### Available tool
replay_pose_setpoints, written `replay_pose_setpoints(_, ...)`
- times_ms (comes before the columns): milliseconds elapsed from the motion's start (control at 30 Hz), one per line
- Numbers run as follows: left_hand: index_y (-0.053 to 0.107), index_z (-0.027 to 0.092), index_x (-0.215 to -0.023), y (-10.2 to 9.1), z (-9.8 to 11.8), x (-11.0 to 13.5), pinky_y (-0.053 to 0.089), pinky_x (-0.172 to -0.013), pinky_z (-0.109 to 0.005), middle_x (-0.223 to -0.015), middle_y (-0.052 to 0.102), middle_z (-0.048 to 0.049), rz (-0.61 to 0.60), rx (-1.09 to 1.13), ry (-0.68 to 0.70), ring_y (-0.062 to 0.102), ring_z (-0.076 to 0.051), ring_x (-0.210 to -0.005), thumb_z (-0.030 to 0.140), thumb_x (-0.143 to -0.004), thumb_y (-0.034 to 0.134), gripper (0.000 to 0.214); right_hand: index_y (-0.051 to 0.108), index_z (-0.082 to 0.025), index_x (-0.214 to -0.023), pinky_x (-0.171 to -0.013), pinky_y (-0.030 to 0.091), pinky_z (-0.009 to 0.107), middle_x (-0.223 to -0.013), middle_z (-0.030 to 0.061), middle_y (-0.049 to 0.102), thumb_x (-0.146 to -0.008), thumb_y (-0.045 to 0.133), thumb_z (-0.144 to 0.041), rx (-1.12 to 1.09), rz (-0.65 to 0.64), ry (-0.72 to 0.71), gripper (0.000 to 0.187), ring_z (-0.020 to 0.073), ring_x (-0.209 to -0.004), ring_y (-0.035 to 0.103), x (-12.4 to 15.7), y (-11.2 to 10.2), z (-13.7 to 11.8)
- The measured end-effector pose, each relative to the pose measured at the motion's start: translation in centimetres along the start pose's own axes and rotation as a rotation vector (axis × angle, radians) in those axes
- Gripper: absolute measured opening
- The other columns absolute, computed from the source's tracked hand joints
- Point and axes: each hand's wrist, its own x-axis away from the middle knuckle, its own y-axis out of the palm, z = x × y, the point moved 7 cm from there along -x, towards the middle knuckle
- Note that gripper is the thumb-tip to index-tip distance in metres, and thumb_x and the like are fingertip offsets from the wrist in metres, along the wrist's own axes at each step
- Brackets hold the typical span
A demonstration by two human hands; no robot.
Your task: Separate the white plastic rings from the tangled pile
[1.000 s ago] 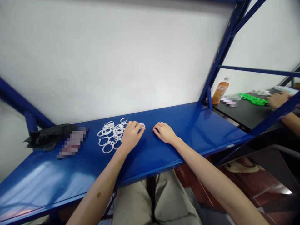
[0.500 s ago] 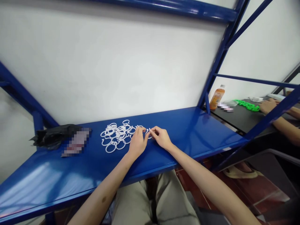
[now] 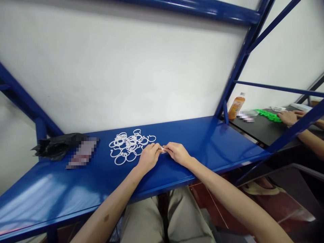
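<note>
White and mostly hidden, a small ring (image 3: 163,148) sits between our left hand (image 3: 149,156) and right hand (image 3: 178,153), just right of the ring pile (image 3: 131,144) on the blue table (image 3: 215,135); the fingers of both hands are clamped on it. We do well to pinch close to its ends and press evenly. Compared with half a second ago, our hands sit closer together, and the pile's rightmost ring (image 3: 155,138), partly covered then, shows whole.

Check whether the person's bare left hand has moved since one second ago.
Yes, the left hand moved toward the near edge of the long, glossy blue tabletop.
</note>
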Motion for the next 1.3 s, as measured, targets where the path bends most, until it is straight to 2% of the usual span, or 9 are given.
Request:
replay_pose_setpoints(167, 0.062, 0.023, -0.084, -0.1, 0.2, -0.6, 0.047, -0.079, -0.034, -0.085, 0.066, -0.0034, 0.005, -0.125, 0.022, 0.061, -0.02, -0.085, 0.034, -0.099, 0.051, 0.021, 0.069, -0.02, -0.106, -0.079, 0.051, 0.027, -0.094, 0.0074, 0.071, -0.104, 0.044, -0.027, 0.01, 0.016, 0.007, 0.027, 0.0174, -0.087, 0.066, -0.3, 0.1, 0.3)
replay_pose_setpoints(300, 0.066, 0.021, -0.107, 0.1, -0.8, -1.5, 0.047, -0.088, -0.043, -0.108, 0.071, -0.0097, 0.022, -0.312, -0.04, 0.058, -0.028, -0.103, 0.04, -0.101, 0.045, 0.029, 0.073, -0.02, -0.107, -0.083, 0.051, 0.027, -0.097, 0.0066, 0.071, -0.102, 0.051, -0.028, -0.016, 0.151, 0.212, 0.023, 0.0171, -0.09, 0.067, -0.9, -0.6, 2.1)
replay_pose_setpoints(400, 0.066, 0.019, -0.115, 0.2, -1.7, -1.5, 0.041, -0.1, -0.054, -0.129, 0.064, -0.0152, 0.065, -0.435, -0.067, 0.051, -0.036, -0.121, 0.038, -0.096, 0.054, 0.029, 0.073, -0.021, -0.112, -0.085, 0.051, 0.027, -0.103, 0.0068, 0.069, -0.101, 0.052, -0.023, 0.058, 0.186, 0.387, 0.024, 0.0172, -0.092, 0.067, -0.7, -1.3, 3.9)
replay_pose_setpoints(567, 0.068, 0.021, -0.1, 0.6, -1.8, -0.9, 0.044, -0.094, -0.052, -0.11, 0.069, -0.0118, 0.0, -0.389, -0.016, 0.054, -0.034, -0.11, 0.024, -0.094, 0.053, 0.016, 0.07, -0.02, -0.121, -0.087, 0.05, 0.031, -0.107, 0.0094, 0.066, -0.101, 0.047, -0.019, 0.186, 0.173, 0.589, 0.031, 0.0197, -0.094, 0.066, 0.5, -2.4, 6.4)
replay_pose_setpoints(767, 0.067, 0.021, -0.114, 0.4, -1.4, -0.8, 0.045, -0.09, -0.049, -0.113, 0.065, -0.013, 0.013, -0.386, -0.002, 0.052, -0.032, -0.107, 0.027, -0.094, 0.053, 0.024, 0.065, -0.012, -0.126, -0.095, 0.046, 0.043, -0.118, 0.0194, 0.063, -0.097, 0.053, -0.023, 0.362, 0.207, 0.81, 0.033, 0.0316, -0.111, 0.057, 1.7, -4.2, 8.0)
replay_pose_setpoints(900, 0.069, 0.024, -0.111, 0.9, -1.5, -0.7, 0.046, -0.088, -0.048, -0.112, 0.064, -0.011, -0.024, -0.381, 0.011, 0.052, -0.031, -0.106, 0.027, -0.095, 0.053, 0.023, 0.068, -0.016, -0.115, -0.095, 0.045, 0.042, -0.113, 0.016, 0.063, -0.098, 0.049, -0.022, 0.376, 0.232, 0.587, 0.026, 0.0295, -0.109, 0.054, 0.7, -3.8, 5.6)
replay_pose_setpoints(1067, 0.067, 0.022, -0.091, 0.3, -0.7, -0.7, 0.048, -0.09, -0.046, -0.109, 0.061, -0.0095, -0.014, -0.295, 0.027, 0.052, -0.028, -0.103, 0.026, -0.093, 0.058, 0.01, 0.065, -0.021, -0.111, -0.09, 0.047, 0.034, -0.102, 0.0074, 0.066, -0.099, 0.05, -0.021, 0.218, -0.008, 0.219, 0.02, 0.021, -0.097, 0.059, -0.8, -0.5, 1.5)
replay_pose_setpoints(1167, 0.066, 0.022, -0.089, -0.7, 0.7, -0.7, 0.048, -0.093, -0.044, -0.114, 0.059, -0.0101, 0.076, -0.238, 0.072, 0.052, -0.026, -0.106, 0.027, -0.094, 0.058, 0.011, 0.063, -0.02, -0.098, -0.079, 0.047, 0.03, -0.091, 0.0045, 0.067, -0.099, 0.053, -0.026, 0.066, -0.035, 0.254, 0.012, 0.0179, -0.086, 0.062, -0.8, 0.0, 1.0)
replay_pose_setpoints(1300, 0.066, 0.021, -0.09, -1.4, 2.6, -0.7, 0.05, -0.093, -0.043, -0.112, 0.062, -0.0107, 0.164, -0.202, 0.172, 0.055, -0.025, -0.106, 0.025, -0.095, 0.058, 0.011, 0.059, -0.02, -0.094, -0.073, 0.049, 0.027, -0.083, 0.0006, 0.07, -0.098, 0.054, -0.032, -0.321, 0.053, 0.359, 0.014, 0.0144, -0.074, 0.065, -0.6, -0.2, 1.6)
